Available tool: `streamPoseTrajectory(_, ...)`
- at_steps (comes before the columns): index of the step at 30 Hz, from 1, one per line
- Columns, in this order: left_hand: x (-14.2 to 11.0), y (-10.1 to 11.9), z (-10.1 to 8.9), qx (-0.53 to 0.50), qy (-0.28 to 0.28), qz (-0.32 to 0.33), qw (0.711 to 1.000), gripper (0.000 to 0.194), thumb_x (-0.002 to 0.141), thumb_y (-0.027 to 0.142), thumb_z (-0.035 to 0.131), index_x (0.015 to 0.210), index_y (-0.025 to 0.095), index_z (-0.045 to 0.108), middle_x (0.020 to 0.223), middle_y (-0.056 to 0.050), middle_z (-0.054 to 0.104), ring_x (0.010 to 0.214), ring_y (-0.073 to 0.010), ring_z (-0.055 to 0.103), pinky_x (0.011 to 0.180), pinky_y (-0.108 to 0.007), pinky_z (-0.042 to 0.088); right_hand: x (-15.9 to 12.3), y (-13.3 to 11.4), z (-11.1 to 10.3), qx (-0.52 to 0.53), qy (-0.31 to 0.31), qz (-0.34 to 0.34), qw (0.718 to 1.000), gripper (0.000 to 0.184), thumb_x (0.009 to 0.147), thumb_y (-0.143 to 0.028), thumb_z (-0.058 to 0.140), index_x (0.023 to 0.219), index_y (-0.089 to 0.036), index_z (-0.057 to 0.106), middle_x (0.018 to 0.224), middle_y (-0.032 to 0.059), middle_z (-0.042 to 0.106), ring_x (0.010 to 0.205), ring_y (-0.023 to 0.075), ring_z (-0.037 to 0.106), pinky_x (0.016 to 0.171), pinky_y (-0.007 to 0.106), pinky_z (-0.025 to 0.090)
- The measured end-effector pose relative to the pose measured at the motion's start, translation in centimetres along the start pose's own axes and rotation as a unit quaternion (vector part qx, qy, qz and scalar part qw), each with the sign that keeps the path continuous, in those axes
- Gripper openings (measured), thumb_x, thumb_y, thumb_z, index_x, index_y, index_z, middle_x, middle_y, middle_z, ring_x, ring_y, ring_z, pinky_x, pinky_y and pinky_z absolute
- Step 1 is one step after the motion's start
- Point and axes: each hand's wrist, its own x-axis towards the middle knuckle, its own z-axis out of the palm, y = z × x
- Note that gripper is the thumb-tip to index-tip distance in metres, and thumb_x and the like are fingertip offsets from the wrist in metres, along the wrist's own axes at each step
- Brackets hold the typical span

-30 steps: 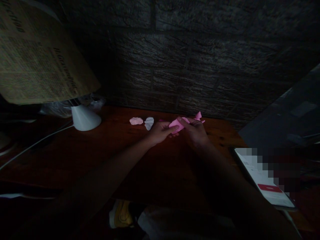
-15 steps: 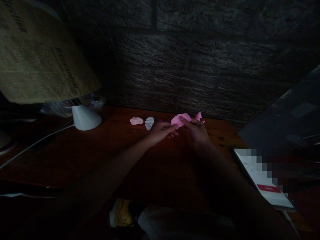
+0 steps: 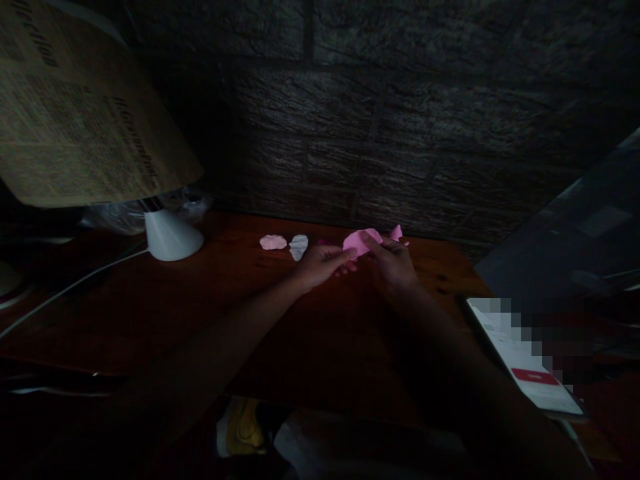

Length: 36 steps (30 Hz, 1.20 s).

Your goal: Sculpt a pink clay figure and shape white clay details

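Note:
A bright pink, thin, rounded piece, which looks like paper, is held between my two hands above the wooden table. My left hand pinches its lower left edge with thumb and fingers. On its right side, my right hand presses the thumb on top with the fingers folded beneath. Left of my hands lie a pale pink rounded piece and a white crumpled piece. A darker pink bit shows partly behind my left hand. Just past my right hand is another pink folded piece.
A lamp with a newsprint-patterned shade and white base stands at the left, its cord trailing across the table. A lit tablet-like screen is at the right. Behind rises a dark brick wall.
Almost nothing differs. Both hands keep their hold on the pink piece, and the view has shifted very slightly.

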Motion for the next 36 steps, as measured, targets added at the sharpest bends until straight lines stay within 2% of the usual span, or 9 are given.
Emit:
streamPoseTrajectory(3, 0.1, -0.07, -0.02, 0.008, 0.012, 0.015, 1.0, 0.027, 0.089, 0.041, 0.068, 0.08, 0.016, 0.076, 0.082, -0.008, 0.077, 0.06, -0.0108, 0.061, 0.056, -0.024, 0.046, -0.09, 0.38, 0.1, 0.016, -0.04, 0.017, 0.999, 0.033, 0.073, -0.055, 0.082, 0.071, -0.022, 0.075, 0.073, 0.0027, 0.071, 0.066, 0.0162, 0.058, 0.065, 0.033, 0.045)
streamPoseTrajectory(7, 0.34, -0.28, -0.15, 0.009, 0.032, 0.044, 0.998, 0.026, 0.09, 0.039, 0.067, 0.081, 0.016, 0.076, 0.076, -0.007, 0.075, 0.06, -0.0115, 0.062, 0.057, -0.025, 0.046, -0.28, 0.63, 0.54, 0.046, -0.082, 0.021, 0.995, 0.03, 0.074, -0.053, 0.082, 0.074, -0.023, 0.077, 0.075, 0.0024, 0.073, 0.067, 0.0159, 0.062, 0.067, 0.032, 0.047)
streamPoseTrajectory(14, 0.32, -0.29, -0.13, -0.001, 0.031, 0.039, 0.999, 0.027, 0.092, 0.039, 0.064, 0.087, 0.016, 0.077, 0.082, -0.009, 0.077, 0.066, -0.0141, 0.067, 0.06, -0.026, 0.048, -0.27, 0.26, 0.54, 0.026, -0.069, 0.006, 0.997, 0.038, 0.077, -0.059, 0.078, 0.07, -0.022, 0.074, 0.073, 0.0029, 0.072, 0.068, 0.0164, 0.061, 0.068, 0.033, 0.046)
streamPoseTrajectory(19, 0.2, -0.1, -0.13, -0.042, 0.024, 0.019, 0.999, 0.024, 0.092, 0.036, 0.065, 0.093, 0.016, 0.079, 0.09, -0.011, 0.079, 0.071, -0.0158, 0.071, 0.062, -0.027, 0.048, -0.34, -0.05, 0.51, 0.05, -0.061, 0.04, 0.996, 0.039, 0.075, -0.061, 0.078, 0.071, -0.023, 0.074, 0.077, 0.0038, 0.073, 0.069, 0.0164, 0.062, 0.067, 0.033, 0.046)
streamPoseTrajectory(24, 0.36, -0.24, -0.31, -0.059, 0.044, 0.011, 0.997, 0.026, 0.091, 0.038, 0.066, 0.096, 0.016, 0.079, 0.096, -0.012, 0.079, 0.073, -0.0153, 0.071, 0.062, -0.027, 0.049, -0.16, 0.18, 0.25, 0.053, -0.05, 0.059, 0.996, 0.03, 0.071, -0.051, 0.085, 0.071, -0.023, 0.074, 0.08, 0.0032, 0.073, 0.073, 0.0167, 0.064, 0.07, 0.033, 0.047)
streamPoseTrajectory(29, 0.54, -0.54, -0.36, -0.037, 0.039, 0.036, 0.998, 0.033, 0.095, 0.043, 0.06, 0.094, 0.017, 0.079, 0.093, -0.013, 0.079, 0.072, -0.016, 0.07, 0.061, -0.027, 0.049, -0.02, 0.28, 0.12, 0.025, -0.038, 0.029, 0.999, 0.034, 0.073, -0.051, 0.082, 0.064, -0.021, 0.069, 0.069, 0.0021, 0.067, 0.067, 0.0156, 0.058, 0.069, 0.034, 0.045)
streamPoseTrajectory(33, 0.59, -0.56, -0.43, -0.003, 0.041, 0.072, 0.997, 0.034, 0.095, 0.044, 0.058, 0.09, 0.017, 0.08, 0.084, -0.011, 0.078, 0.069, -0.0154, 0.067, 0.06, -0.027, 0.048, -0.09, 0.17, 0.27, 0.035, -0.031, 0.046, 0.998, 0.035, 0.071, -0.054, 0.083, 0.068, -0.021, 0.07, 0.075, 0.0038, 0.07, 0.07, 0.0167, 0.061, 0.068, 0.033, 0.045)
streamPoseTrajectory(36, 0.54, -0.44, -0.42, 0.001, 0.045, 0.074, 0.996, 0.034, 0.095, 0.043, 0.058, 0.09, 0.018, 0.08, 0.084, -0.01, 0.078, 0.069, -0.0155, 0.067, 0.06, -0.027, 0.047, -0.05, 0.27, 0.21, 0.032, -0.029, 0.056, 0.997, 0.033, 0.07, -0.051, 0.084, 0.069, -0.021, 0.071, 0.077, 0.0045, 0.071, 0.07, 0.0169, 0.061, 0.067, 0.033, 0.045)
